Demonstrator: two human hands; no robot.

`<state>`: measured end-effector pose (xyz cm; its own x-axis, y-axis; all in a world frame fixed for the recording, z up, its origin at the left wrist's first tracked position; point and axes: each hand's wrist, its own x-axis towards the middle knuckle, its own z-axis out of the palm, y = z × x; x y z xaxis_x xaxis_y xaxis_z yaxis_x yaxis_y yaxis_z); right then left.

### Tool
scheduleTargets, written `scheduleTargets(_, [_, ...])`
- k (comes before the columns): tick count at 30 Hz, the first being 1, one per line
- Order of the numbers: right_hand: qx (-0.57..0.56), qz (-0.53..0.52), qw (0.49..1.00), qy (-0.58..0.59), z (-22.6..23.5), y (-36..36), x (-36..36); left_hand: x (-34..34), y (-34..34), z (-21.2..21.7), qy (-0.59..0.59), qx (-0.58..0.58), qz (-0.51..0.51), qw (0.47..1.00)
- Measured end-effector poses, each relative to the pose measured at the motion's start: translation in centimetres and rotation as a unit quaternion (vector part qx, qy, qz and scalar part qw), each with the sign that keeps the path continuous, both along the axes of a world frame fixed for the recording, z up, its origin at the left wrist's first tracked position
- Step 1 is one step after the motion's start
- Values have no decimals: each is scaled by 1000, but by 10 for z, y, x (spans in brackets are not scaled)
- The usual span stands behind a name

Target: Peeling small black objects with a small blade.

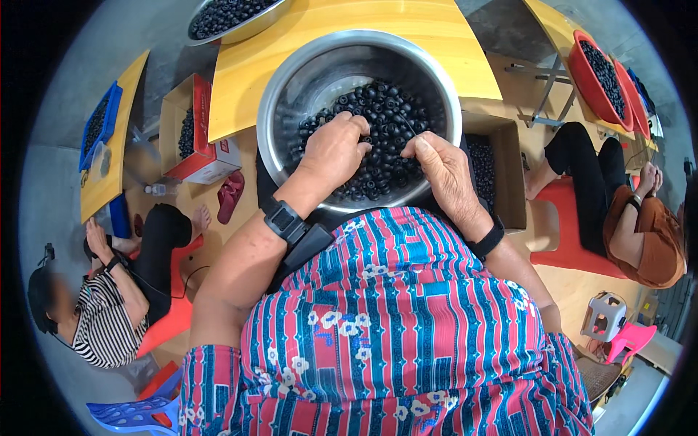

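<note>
At the far left a person in a striped top (102, 320) sits on a red chair (171, 312) beside a yellow counter (109, 182) that carries a blue tray (110, 109) of dark beads. Next comes a red-sided carton (200, 163) on the floor, also holding dark beads, with a red sandal (230, 195) near it. In the middle, a steel bowl (291, 80) rests at the near edge of a second yellow counter (247, 73), close to the person's patterned shirt. The bowl is shiny, round and deep, and its lower half is heaped with beads (385, 109): small, black, round, ring-like pieces with a dull sheen. The left hand (334, 151) reaches in from the lower left, wrist bent, palm down, knuckles up, fingers curled into the pile; its grip is clenched around beads, though what lies under the fingers is hidden. A black watch (285, 220) sits on that wrist. The right hand (443, 171) lies just beside it, palm down over the heap, thumb and forefinger pinched at a thin dark thread (407, 123) that arcs over the beads. A black band (488, 240) circles that wrist. Right of the bowl stands an open box (509, 174) with more beads. Farther right another person in an orange top (651, 240) sits on a red chair (574, 232), below red basins (589, 80) of beads.
</note>
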<state>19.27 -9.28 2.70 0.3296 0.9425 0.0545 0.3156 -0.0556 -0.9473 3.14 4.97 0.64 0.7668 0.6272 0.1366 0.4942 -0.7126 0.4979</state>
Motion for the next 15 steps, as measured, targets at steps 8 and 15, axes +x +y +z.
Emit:
scheduleTargets(8, [21,-9,1000,-11,-1,2,0,-3,3,-6,12,18,-11,1000])
scheduleTargets(15, [13,-4,1000,-15,1,2,-1,-7,0,-5,19,18,-15,1000])
